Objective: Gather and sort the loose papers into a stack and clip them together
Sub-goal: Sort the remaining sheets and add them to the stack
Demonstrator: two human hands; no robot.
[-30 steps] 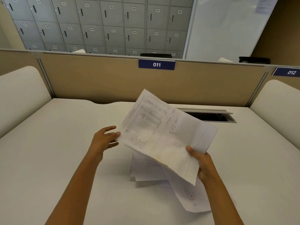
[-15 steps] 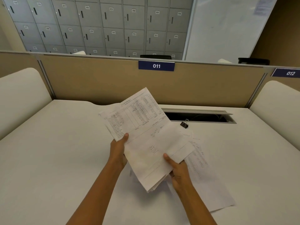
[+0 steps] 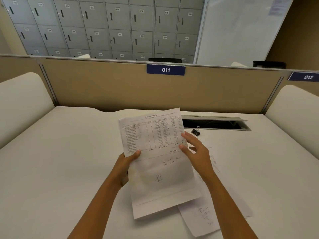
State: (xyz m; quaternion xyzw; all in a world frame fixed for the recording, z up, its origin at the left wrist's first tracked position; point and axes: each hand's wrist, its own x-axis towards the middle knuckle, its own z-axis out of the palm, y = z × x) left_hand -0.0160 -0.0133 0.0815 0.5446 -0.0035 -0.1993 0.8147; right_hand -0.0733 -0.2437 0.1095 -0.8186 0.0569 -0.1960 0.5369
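White handwritten sheet (image 3: 204,219), loose on bench (image 3: 69,161), nearest. Printed paper stack (image 3: 160,178), raised above it: left hand (image 3: 125,165) pinches left edge; right hand (image 3: 196,150), fingers (image 3: 188,138) spread, at right edge. Black binder clip (image 3: 196,131) beyond, beside cable slot (image 3: 215,124).

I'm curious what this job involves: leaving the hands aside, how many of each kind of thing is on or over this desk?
Held paper bundle: 1
Loose sheets lying flat: 2
Binder clip: 1
Total: 4
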